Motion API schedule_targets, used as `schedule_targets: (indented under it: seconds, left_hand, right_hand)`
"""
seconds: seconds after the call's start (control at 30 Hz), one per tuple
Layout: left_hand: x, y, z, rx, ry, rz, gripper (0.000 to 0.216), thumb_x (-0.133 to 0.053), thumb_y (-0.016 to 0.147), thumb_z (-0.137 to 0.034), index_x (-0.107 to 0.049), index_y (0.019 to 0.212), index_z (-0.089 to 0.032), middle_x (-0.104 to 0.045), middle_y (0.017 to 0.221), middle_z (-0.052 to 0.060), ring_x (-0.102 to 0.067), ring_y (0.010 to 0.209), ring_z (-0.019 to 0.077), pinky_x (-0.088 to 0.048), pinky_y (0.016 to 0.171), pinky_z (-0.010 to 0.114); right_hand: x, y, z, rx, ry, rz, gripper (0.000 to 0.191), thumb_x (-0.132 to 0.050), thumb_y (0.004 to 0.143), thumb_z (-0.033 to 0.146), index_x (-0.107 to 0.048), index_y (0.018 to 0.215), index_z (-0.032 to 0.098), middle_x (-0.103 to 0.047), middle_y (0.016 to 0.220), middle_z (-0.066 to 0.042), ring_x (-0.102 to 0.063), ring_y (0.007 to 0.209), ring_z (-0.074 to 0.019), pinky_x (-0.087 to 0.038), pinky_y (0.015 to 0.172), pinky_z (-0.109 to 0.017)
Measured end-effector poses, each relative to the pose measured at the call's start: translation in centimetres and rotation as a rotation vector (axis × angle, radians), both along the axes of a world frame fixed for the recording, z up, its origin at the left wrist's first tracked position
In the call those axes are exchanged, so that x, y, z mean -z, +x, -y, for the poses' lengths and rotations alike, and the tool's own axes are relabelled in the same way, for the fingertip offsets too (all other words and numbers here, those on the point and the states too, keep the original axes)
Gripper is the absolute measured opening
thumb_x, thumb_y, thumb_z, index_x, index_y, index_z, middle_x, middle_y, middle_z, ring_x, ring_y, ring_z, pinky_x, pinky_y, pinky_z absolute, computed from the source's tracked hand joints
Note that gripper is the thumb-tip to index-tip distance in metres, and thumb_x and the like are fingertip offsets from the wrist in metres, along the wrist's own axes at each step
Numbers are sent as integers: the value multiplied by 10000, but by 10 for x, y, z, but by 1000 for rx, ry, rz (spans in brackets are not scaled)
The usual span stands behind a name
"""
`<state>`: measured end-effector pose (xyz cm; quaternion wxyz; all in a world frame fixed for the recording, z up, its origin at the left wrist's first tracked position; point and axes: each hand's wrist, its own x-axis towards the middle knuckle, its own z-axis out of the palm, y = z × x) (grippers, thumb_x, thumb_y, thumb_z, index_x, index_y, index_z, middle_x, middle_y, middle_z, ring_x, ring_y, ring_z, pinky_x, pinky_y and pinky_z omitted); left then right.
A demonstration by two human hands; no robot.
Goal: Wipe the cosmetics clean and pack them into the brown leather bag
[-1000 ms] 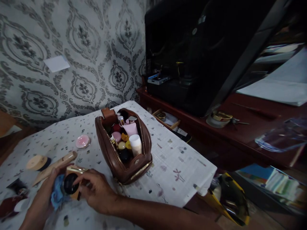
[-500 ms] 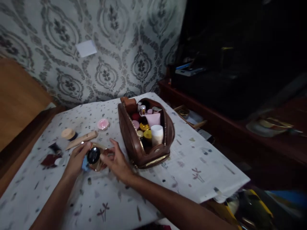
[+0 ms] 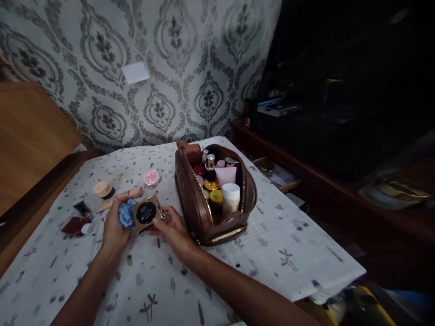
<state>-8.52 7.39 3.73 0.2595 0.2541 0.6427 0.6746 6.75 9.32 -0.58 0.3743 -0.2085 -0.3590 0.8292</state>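
Both my hands hold a small square gold compact (image 3: 146, 213) with a round black centre, just above the table. My left hand (image 3: 113, 228) grips its left side and also clutches a crumpled blue cloth (image 3: 126, 214). My right hand (image 3: 171, 226) pinches the compact's right edge. Right beside it stands an open brown leather toiletry bag (image 3: 193, 203) packed with small bottles, jars and a white tube. The table wears a white cloth (image 3: 265, 244) printed with small flowers.
On the cloth left of my hands lie a pink round jar (image 3: 151, 178), a wooden-capped jar (image 3: 103, 189), a beige tube (image 3: 127, 194) and some dark small items (image 3: 76, 222). A dark wooden shelf (image 3: 306, 172) runs along the right. Patterned wallpaper is behind.
The view has swung left and steadied. The compact has turned in my hands so its flat labelled face shows, and my right hand has closed on its edge.
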Motion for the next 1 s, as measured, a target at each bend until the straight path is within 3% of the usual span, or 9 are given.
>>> schedule_targets:
  seconds: [0.17, 0.3, 0.4, 0.53, 0.7, 0.83, 1.0]
  left_hand:
    - [8, 20, 6, 121, 8, 120, 658, -690, 670, -747, -675, 1052, -211, -750, 961, 17, -701, 851, 210, -564, 684, 292]
    - [18, 26, 10, 99, 14, 36, 637, -782, 633, -690, -706, 1061, -224, -737, 1109, 17, -666, 1038, 191, -541, 793, 231]
    - [20, 20, 11, 73, 4, 58, 614, -795, 597, -699, -715, 933, -192, -744, 898, 11, -674, 820, 170, -535, 688, 234]
    - [17, 12, 13, 109, 22, 33, 539, -793, 604, -680, -656, 741, -177, -648, 661, -29, -586, 603, 131, -479, 566, 226]
    - [12, 9, 15, 230, 9, -15, 463, -795, 649, -605, -633, 705, -174, -589, 630, -34, -535, 573, 119, -449, 549, 218]
    - [10, 7, 16, 294, -14, -45, 499, -769, 661, -637, -580, 634, -176, -500, 576, -49, -451, 531, 101, -384, 504, 210]
    - [13, 3, 16, 280, -62, -37, 574, -708, 681, -711, -503, 559, -189, -428, 489, -60, -379, 457, 95, -319, 459, 226]
  right_hand:
    - [10, -6, 0, 136, -10, 16, 516, -785, 709, 473, -452, 1038, 255, -650, 970, 7, -681, 907, -176, -541, 915, -386]
    - [13, -4, 0, 75, 98, 107, 454, -738, 751, 402, -426, 1046, 255, -648, 950, 8, -671, 865, -171, -539, 843, -353]
    - [12, -1, 0, 52, 237, 201, 394, -720, 759, 396, -463, 1015, 241, -624, 913, 8, -640, 855, -169, -519, 747, -301]
    - [14, 1, -3, 91, 377, 296, 322, -678, 803, 475, -538, 924, 212, -628, 962, -22, -605, 943, -175, -497, 790, -285]
    - [14, 1, -7, 60, 324, 278, 416, -669, 785, 593, -539, 902, 216, -577, 835, 6, -568, 746, -140, -455, 638, -246]
    - [5, 5, -7, 19, 283, 246, 469, -694, 774, 595, -548, 1023, 226, -583, 778, 23, -558, 685, -139, -429, 596, -240]
    - [0, 11, -7, -80, 230, 228, 593, -720, 763, 594, -546, 1214, 249, -548, 697, 57, -501, 572, -118, -381, 532, -230]
